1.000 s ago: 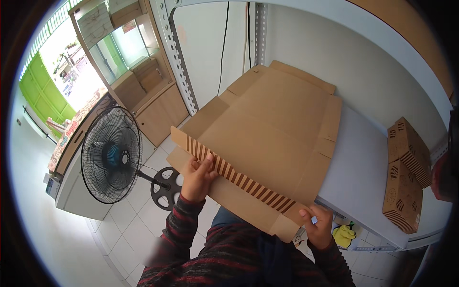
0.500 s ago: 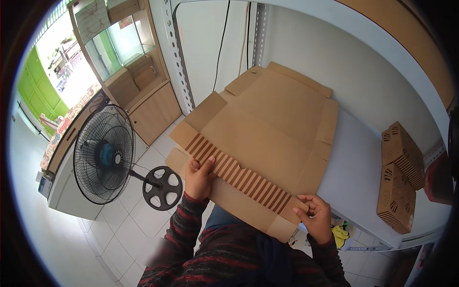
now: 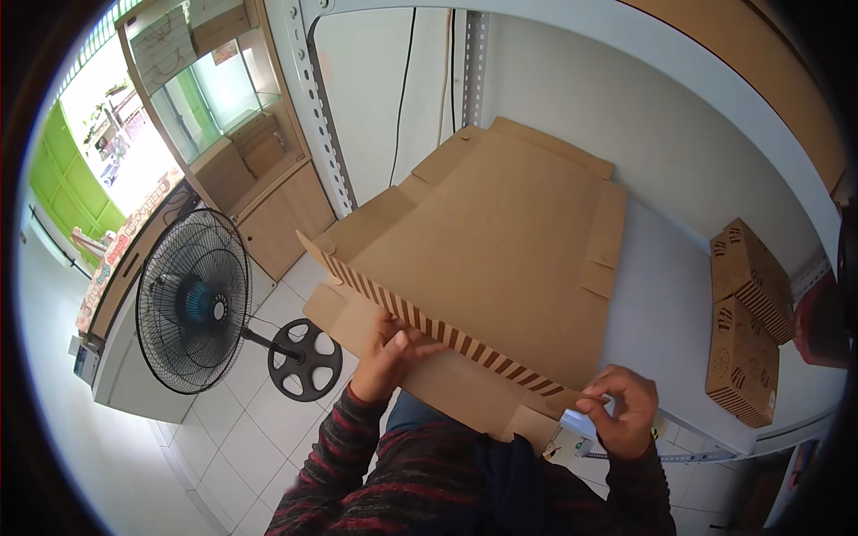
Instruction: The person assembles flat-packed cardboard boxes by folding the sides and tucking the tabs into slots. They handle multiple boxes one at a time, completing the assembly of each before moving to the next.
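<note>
One large cardboard sheet (image 3: 500, 232) lies spread out under and beyond the hands, its far and side flaps apparently unfolded, so most shaping looks left to do. Two boxes (image 3: 742, 357), seemingly complete, sit right of the right hand. Between the hands, one striped flap (image 3: 432, 330) stands raised. The right hand (image 3: 628, 411) pinches its right end; the left hand (image 3: 382, 364), half open, grips nothing, close beside the stripes, contact unclear.
</note>
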{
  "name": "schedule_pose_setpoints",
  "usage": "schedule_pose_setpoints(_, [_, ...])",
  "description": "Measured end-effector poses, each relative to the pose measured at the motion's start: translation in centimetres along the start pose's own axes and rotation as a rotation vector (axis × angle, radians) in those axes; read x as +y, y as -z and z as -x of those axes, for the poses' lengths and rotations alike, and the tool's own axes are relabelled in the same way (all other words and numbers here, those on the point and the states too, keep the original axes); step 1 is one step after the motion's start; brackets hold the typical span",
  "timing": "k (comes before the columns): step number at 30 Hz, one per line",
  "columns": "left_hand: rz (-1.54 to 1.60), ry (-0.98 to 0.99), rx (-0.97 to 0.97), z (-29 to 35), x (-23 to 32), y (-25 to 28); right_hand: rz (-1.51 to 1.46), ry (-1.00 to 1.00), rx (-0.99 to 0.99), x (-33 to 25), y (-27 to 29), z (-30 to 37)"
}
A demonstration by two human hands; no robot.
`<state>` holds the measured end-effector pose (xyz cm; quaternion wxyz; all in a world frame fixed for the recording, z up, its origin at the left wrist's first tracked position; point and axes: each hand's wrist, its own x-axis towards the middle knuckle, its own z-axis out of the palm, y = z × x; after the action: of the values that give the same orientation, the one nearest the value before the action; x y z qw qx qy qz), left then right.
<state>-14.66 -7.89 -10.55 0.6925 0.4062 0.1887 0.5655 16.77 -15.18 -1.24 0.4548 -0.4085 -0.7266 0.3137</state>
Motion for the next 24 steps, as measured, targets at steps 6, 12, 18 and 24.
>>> schedule_pose_setpoints(6, [0.199, 0.070, -0.137, -1.1, 2.2, -4.4, 0.267, 0.090, 0.049, 2.5, 3.0, -4.9])
schedule_pose_setpoints(12, [0.187, 0.129, 0.013, -2.8, 3.7, -5.8, 0.136, -0.558, 0.164, 9.8, 8.0, -8.5])
schedule_pose_setpoints(18, [0.488, -0.027, 0.047, -2.6, 5.5, -8.0, -0.182, -0.563, 0.355, 12.8, 8.5, -10.7])
schedule_pose_setpoints(24, [0.695, -0.010, 0.040, -1.1, 5.0, -7.1, -0.318, -0.701, 0.265, 13.8, 11.3, -14.6])
